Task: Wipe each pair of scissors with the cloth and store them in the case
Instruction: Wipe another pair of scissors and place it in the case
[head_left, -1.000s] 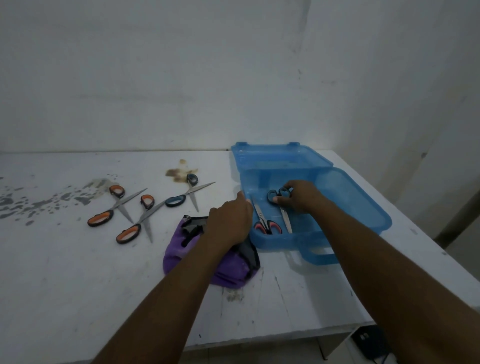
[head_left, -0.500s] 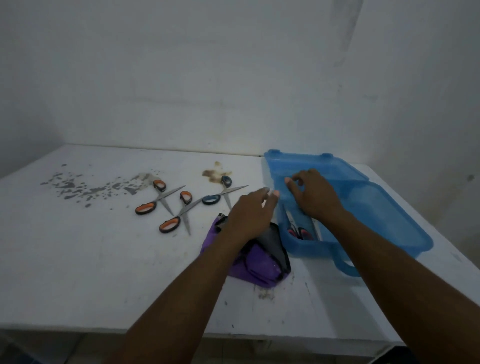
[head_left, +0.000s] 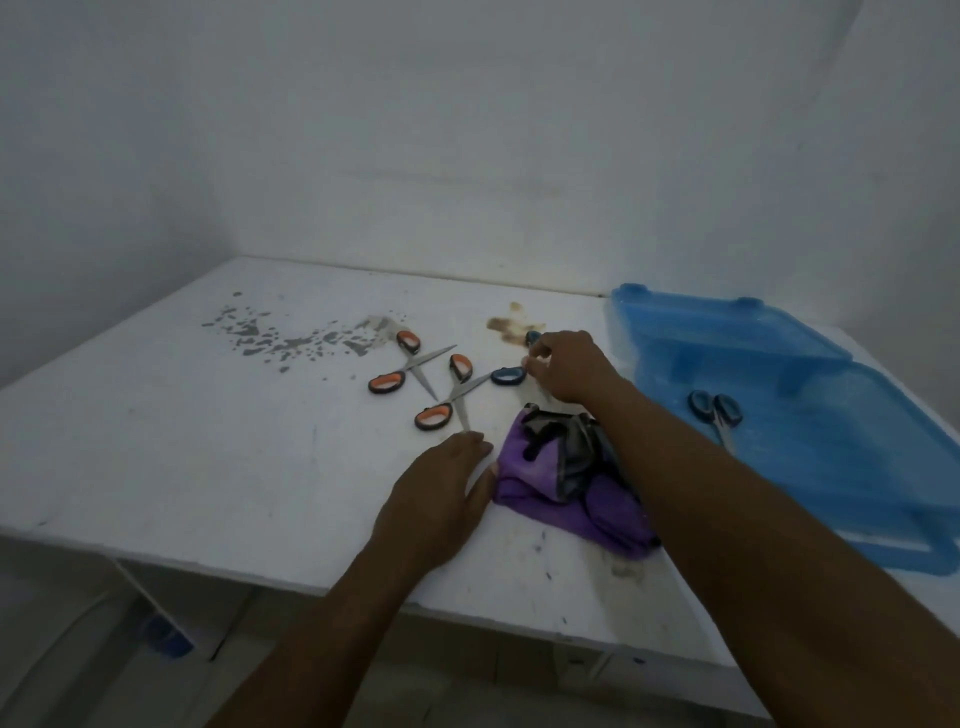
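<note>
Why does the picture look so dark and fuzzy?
Head view: dim bluish light dulls the purple cloth and blue case; no glare on the table; soft blur, most where the right hand grips the blue-handled scissors.

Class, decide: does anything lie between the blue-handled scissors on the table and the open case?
Nothing visible: bare table separates the blue-handled scissors from the blue case; the purple cloth lies off that line.

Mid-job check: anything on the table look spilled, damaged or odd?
A brown stain sits on the table right by the blue-handled scissors, and grey flecks are scattered further left. Both look like dirt or worn paint; I cannot tell which.
</note>
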